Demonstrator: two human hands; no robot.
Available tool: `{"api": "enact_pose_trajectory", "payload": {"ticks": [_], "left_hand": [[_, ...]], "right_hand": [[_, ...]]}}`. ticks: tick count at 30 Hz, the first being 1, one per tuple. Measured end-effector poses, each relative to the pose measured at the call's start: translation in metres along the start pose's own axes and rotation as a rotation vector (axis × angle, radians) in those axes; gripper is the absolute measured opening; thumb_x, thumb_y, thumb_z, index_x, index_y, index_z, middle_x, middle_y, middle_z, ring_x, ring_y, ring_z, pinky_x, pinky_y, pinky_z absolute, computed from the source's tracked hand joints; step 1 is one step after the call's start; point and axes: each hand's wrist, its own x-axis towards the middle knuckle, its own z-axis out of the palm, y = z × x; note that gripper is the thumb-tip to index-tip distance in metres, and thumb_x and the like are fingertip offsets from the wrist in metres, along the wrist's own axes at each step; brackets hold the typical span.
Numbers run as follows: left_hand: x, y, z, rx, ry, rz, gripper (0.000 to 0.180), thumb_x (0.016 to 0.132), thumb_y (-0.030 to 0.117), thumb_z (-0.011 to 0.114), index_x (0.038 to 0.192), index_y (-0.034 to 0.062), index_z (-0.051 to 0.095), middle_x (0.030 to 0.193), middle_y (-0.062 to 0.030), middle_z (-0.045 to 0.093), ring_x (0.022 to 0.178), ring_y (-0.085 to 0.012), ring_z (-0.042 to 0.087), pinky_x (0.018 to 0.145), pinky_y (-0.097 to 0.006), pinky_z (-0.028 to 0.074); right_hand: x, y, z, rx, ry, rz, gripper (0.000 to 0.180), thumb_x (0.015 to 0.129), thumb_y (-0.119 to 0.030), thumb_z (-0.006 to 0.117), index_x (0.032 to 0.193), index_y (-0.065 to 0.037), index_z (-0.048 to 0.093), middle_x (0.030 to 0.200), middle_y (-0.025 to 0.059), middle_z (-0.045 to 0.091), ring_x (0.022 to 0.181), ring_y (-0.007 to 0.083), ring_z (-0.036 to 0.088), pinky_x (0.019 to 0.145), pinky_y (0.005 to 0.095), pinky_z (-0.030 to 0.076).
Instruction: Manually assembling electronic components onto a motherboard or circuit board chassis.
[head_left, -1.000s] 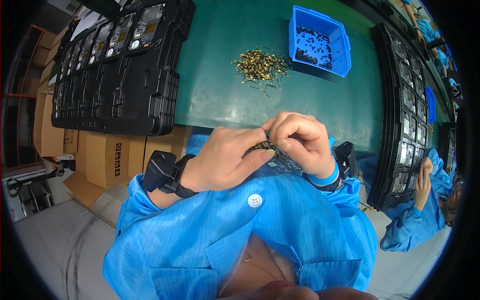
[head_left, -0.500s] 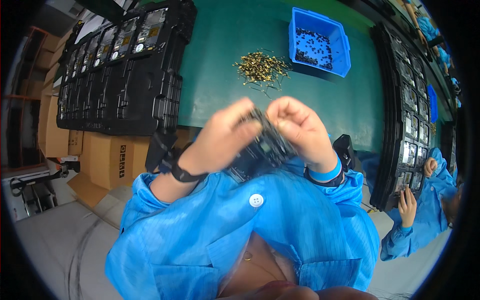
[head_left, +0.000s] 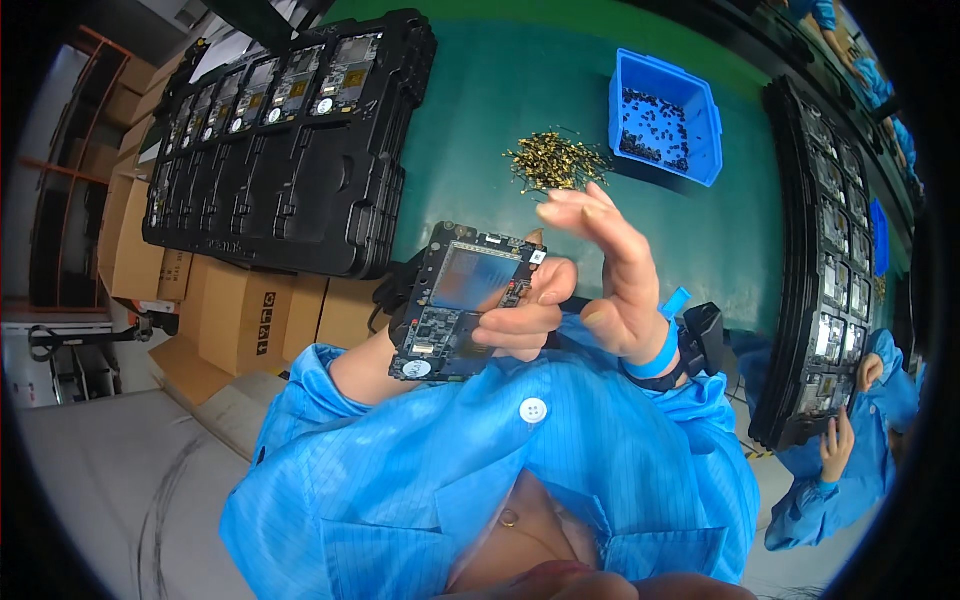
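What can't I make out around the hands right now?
In the head view:
- Circuit board: far face hidden, turned away from the camera.
- Left hand: palm hidden behind the board.
- Pile of gold-and-black pin-like parts: too small and tangled to count; upper ones cover lower ones.
- Small black parts in the blue bin: too small to tell their exact shape.

Parts pile (head_left: 556,160) on table (head_left: 700,240), left of bin (head_left: 704,130).
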Motion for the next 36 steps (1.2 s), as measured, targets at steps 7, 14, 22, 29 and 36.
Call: {"api": "enact_pose_trajectory", "payload": {"ticks": [7, 14, 22, 29, 36], "left_hand": [[-0.002, 0.000, -0.011, -0.039, -0.037, -0.038, 0.028, 0.091, 0.030, 0.039, 0.096, 0.0033, 0.048, 0.053, -0.0023, 0.049, 0.040, -0.0106, 0.046, 0.041, -0.022, 0.025], [-0.002, -0.006, -0.011, -0.126, -0.151, -0.038, 0.031, 0.087, 0.032, 0.048, 0.097, 0.0030, 0.048, 0.060, 0.0027, 0.044, 0.046, -0.0063, 0.041, 0.048, -0.021, 0.029], [-0.009, -0.006, -0.015, -0.187, -0.158, -0.032, 0.030, 0.088, 0.029, 0.045, 0.098, 0.0014, 0.050, 0.062, 0.0023, 0.043, 0.048, -0.0070, 0.042, 0.050, -0.021, 0.030], [-0.004, 0.002, 0.003, -0.094, -0.025, 0.011, 0.024, 0.088, 0.026, 0.048, 0.090, 0.0026, 0.043, 0.062, 0.0014, 0.044, 0.048, -0.0077, 0.042, 0.050, -0.022, 0.031], [-0.009, 0.004, -0.011, -0.135, -0.076, -0.033, 0.024, 0.088, 0.028, 0.048, 0.086, 0.0041, 0.047, 0.063, 0.0023, 0.044, 0.048, -0.0073, 0.042, 0.051, -0.023, 0.031]], "right_hand": [[-0.004, 0.001, 0.005, -0.073, -0.026, -0.055, 0.042, 0.082, -0.029, 0.055, 0.115, -0.004, 0.049, 0.110, 0.0102, 0.059, 0.111, 0.0309, 0.049, 0.100, 0.0495, 0.024], [-0.012, 0.005, 0.008, -0.228, -0.025, -0.136, 0.040, 0.077, -0.024, 0.058, 0.112, -0.007, 0.053, 0.112, 0.0085, 0.058, 0.111, 0.0292, 0.050, 0.101, 0.0489, 0.022], [-0.005, 0.013, -0.006, -0.382, -0.177, -0.245, 0.037, 0.078, -0.027, 0.055, 0.110, -0.008, 0.055, 0.113, 0.0089, 0.058, 0.111, 0.0284, 0.049, 0.101, 0.0473, 0.022], [-0.017, 0.010, 0.011, -0.036, 0.119, -0.045, 0.036, 0.087, -0.028, 0.042, 0.114, -0.004, 0.052, 0.116, 0.0108, 0.056, 0.116, 0.0327, 0.044, 0.101, 0.0479, 0.020], [-0.011, 0.007, 0.004, -0.316, -0.127, -0.109, 0.038, 0.080, -0.020, 0.052, 0.116, -0.009, 0.052, 0.118, 0.0077, 0.055, 0.118, 0.0313, 0.042, 0.103, 0.0479, 0.016]]}}
